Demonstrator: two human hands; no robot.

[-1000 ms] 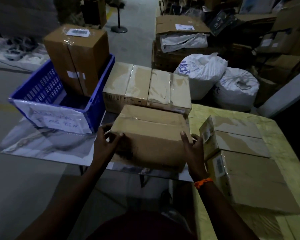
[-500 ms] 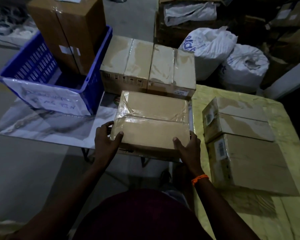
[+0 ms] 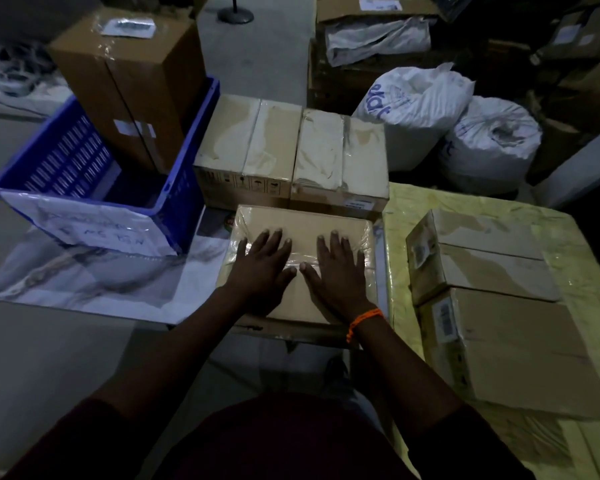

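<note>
Head view: both hands, left hand (image 3: 262,268) and right hand (image 3: 338,271), lie flat with fingers spread on the taped box (image 3: 302,223), on the table's (image 3: 94,289) near edge, lying flat, its long side running left to right.

The left arm (image 3: 163,365) and the right arm (image 3: 413,372) reach forward from the near side, converging toward the middle. The left hand (image 3: 262,268) and the right hand (image 3: 340,271) lie side by side, palms down, fingers straight and slightly spread, thumb tips almost touching.

matt cardboard box (image 3: 302,223), glossy tape, plastic crate (image 3: 187,188)
</note>
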